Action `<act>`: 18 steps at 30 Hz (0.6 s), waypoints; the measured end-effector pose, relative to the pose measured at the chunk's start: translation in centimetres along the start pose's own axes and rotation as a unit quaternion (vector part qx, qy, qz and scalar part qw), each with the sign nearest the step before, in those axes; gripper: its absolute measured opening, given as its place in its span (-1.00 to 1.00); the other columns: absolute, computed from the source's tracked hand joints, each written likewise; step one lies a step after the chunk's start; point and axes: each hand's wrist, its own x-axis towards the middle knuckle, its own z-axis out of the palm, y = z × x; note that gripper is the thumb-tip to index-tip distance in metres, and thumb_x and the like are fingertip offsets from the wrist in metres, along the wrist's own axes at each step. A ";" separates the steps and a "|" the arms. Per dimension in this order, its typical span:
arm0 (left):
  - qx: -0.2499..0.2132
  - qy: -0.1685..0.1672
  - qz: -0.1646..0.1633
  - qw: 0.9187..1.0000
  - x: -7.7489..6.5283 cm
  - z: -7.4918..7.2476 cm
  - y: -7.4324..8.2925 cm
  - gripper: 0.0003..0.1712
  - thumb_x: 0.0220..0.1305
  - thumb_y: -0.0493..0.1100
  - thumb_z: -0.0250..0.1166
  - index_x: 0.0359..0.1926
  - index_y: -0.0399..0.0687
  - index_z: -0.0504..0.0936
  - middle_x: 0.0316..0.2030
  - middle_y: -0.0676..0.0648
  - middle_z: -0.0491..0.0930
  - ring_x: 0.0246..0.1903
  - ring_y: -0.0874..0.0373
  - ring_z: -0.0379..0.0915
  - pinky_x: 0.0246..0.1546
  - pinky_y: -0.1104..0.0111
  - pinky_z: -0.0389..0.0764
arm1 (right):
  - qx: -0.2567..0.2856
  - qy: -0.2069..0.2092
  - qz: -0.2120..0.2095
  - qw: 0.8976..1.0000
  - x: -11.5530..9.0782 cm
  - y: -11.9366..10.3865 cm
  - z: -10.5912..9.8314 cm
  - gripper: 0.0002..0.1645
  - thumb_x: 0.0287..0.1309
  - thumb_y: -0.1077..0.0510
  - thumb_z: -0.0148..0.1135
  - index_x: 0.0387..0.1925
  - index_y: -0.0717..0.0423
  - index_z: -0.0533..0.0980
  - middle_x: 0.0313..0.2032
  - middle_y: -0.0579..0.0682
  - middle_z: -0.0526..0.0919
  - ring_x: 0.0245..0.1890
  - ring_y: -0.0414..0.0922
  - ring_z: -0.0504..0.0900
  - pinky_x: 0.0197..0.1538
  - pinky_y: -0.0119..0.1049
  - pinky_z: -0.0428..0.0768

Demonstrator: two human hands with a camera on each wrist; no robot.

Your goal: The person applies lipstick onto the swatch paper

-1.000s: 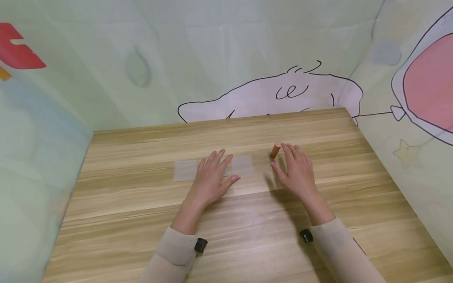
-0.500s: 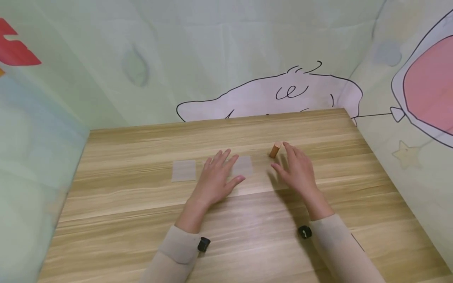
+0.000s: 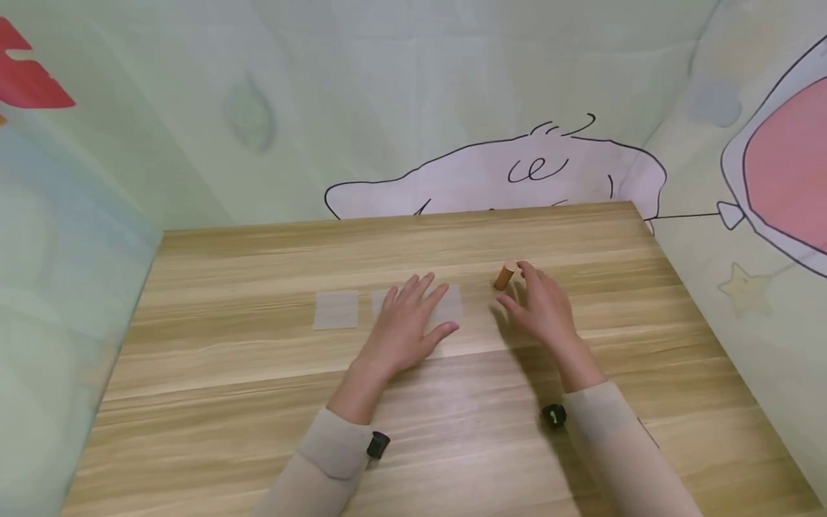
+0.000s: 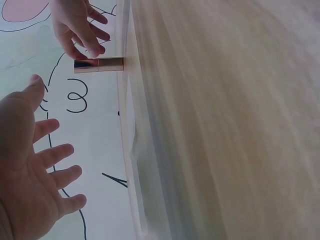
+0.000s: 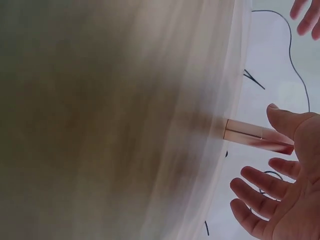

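Standing upright on the wood-grained table (image 3: 226,359), a slim, shiny copper-coloured tube (image 3: 505,276) with a thin line around it is just beside the right hand (image 3: 545,307), whose parted thumb and loosely bent fingers have no hold on it, though whether a fingertip touches it cannot be told. Behind rises a pale green backdrop (image 3: 362,93) printed with a white outlined figure (image 3: 472,179) and, cut off at the right edge, a pink balloon (image 3: 791,165). Fingers spread and holding nothing, the left hand (image 3: 407,327) hovers above thin, pale squares (image 3: 336,310), partly hiding them, and their material is hard to make out.
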 end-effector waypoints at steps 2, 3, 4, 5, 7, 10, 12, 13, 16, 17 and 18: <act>-0.001 -0.002 0.003 1.000 0.0 0.0 0.1 -0.22 0.45 0.26 0.15 0.53 0.05 0.26 0.56 -0.15 0.08 0.54 -0.16 -0.09 0.48 -0.15 -0.07 | 0.005 -0.009 0.008 1.000 0.3 0.1 0.0 -0.14 0.30 -0.09 0.34 0.42 0.27 0.24 0.27 0.33 0.47 0.24 0.32 0.45 0.24 0.28 0.39; -0.002 -0.003 0.004 1.000 0.1 0.0 0.2 -0.22 0.45 0.27 0.15 0.54 0.05 0.26 0.56 -0.15 0.07 0.54 -0.16 -0.09 0.48 -0.15 -0.07 | 0.008 -0.013 0.013 1.000 0.4 0.2 0.0 -0.16 0.31 -0.10 0.34 0.40 0.27 0.26 0.27 0.32 0.48 0.24 0.31 0.45 0.24 0.27 0.40; -0.003 -0.004 0.006 1.000 0.1 -0.1 0.3 -0.21 0.45 0.27 0.15 0.54 0.05 0.25 0.56 -0.15 0.07 0.54 -0.16 -0.10 0.48 -0.15 -0.07 | 0.009 -0.016 0.016 1.000 0.5 0.3 0.0 -0.17 0.31 -0.09 0.33 0.39 0.28 0.27 0.26 0.32 0.49 0.23 0.31 0.45 0.24 0.27 0.40; -0.003 -0.005 0.007 1.000 0.1 -0.1 0.3 -0.21 0.45 0.27 0.14 0.54 0.05 0.25 0.56 -0.14 0.07 0.54 -0.16 -0.10 0.48 -0.15 -0.07 | 0.010 -0.019 0.019 1.000 0.6 0.3 0.1 -0.19 0.31 -0.10 0.34 0.37 0.28 0.29 0.25 0.32 0.49 0.23 0.31 0.46 0.23 0.27 0.40; 0.000 -0.007 0.009 1.000 0.2 -0.1 0.4 -0.21 0.45 0.27 0.14 0.54 0.05 0.25 0.56 -0.14 0.08 0.54 -0.16 -0.10 0.48 -0.15 -0.06 | 0.011 -0.025 0.024 0.999 0.8 0.4 0.1 -0.21 0.31 -0.09 0.34 0.34 0.30 0.32 0.24 0.32 0.51 0.22 0.30 0.47 0.23 0.27 0.41; 0.000 -0.009 0.008 1.000 0.4 -0.1 0.5 -0.21 0.45 0.27 0.15 0.54 0.06 0.25 0.55 -0.13 0.08 0.54 -0.15 -0.10 0.48 -0.16 -0.08 | 0.013 -0.032 0.026 0.999 1.1 0.5 0.2 -0.26 0.30 -0.09 0.35 0.28 0.31 0.37 0.19 0.32 0.54 0.19 0.30 0.50 0.21 0.25 0.43; 0.001 -0.009 0.009 1.000 0.4 -0.1 0.5 -0.22 0.45 0.27 0.14 0.54 0.06 0.25 0.55 -0.13 0.09 0.54 -0.14 -0.10 0.48 -0.16 -0.10 | 0.016 -0.035 0.026 0.999 1.4 0.5 0.3 -0.31 0.29 -0.08 0.36 0.23 0.30 0.41 0.16 0.32 0.56 0.16 0.29 0.51 0.20 0.23 0.44; -0.001 -0.008 0.009 1.000 0.5 -0.1 0.5 -0.22 0.45 0.27 0.14 0.54 0.06 0.25 0.55 -0.13 0.09 0.54 -0.14 -0.11 0.48 -0.16 -0.11 | 0.017 -0.036 0.025 0.999 1.6 0.5 0.3 -0.34 0.28 -0.08 0.37 0.19 0.30 0.43 0.13 0.31 0.58 0.14 0.28 0.53 0.18 0.22 0.45; -0.001 -0.007 0.009 1.000 0.5 -0.2 0.5 -0.22 0.45 0.27 0.14 0.54 0.05 0.26 0.55 -0.13 0.10 0.54 -0.14 -0.11 0.48 -0.16 -0.13 | 0.019 -0.038 0.022 0.999 2.0 0.6 0.3 -0.41 0.25 -0.08 0.40 0.07 0.28 0.47 0.04 0.30 0.62 0.06 0.26 0.57 0.11 0.19 0.49; 0.000 -0.006 0.009 1.000 0.5 -0.2 0.4 -0.22 0.45 0.27 0.14 0.53 0.05 0.26 0.55 -0.13 0.10 0.54 -0.14 -0.10 0.48 -0.16 -0.13 | 0.019 -0.039 0.022 0.999 2.1 0.6 0.3 -0.42 0.24 -0.09 0.40 0.03 0.27 0.48 0.01 0.29 0.63 0.04 0.25 0.58 0.09 0.18 0.50; -0.001 -0.005 0.008 1.000 0.5 -0.3 0.4 -0.22 0.45 0.26 0.14 0.53 0.05 0.26 0.55 -0.13 0.10 0.54 -0.14 -0.10 0.48 -0.16 -0.13 | 0.019 -0.040 0.020 0.999 2.2 0.7 0.2 -0.43 0.24 -0.09 0.41 0.01 0.27 0.48 -0.02 0.29 0.64 0.01 0.24 0.58 0.07 0.17 0.50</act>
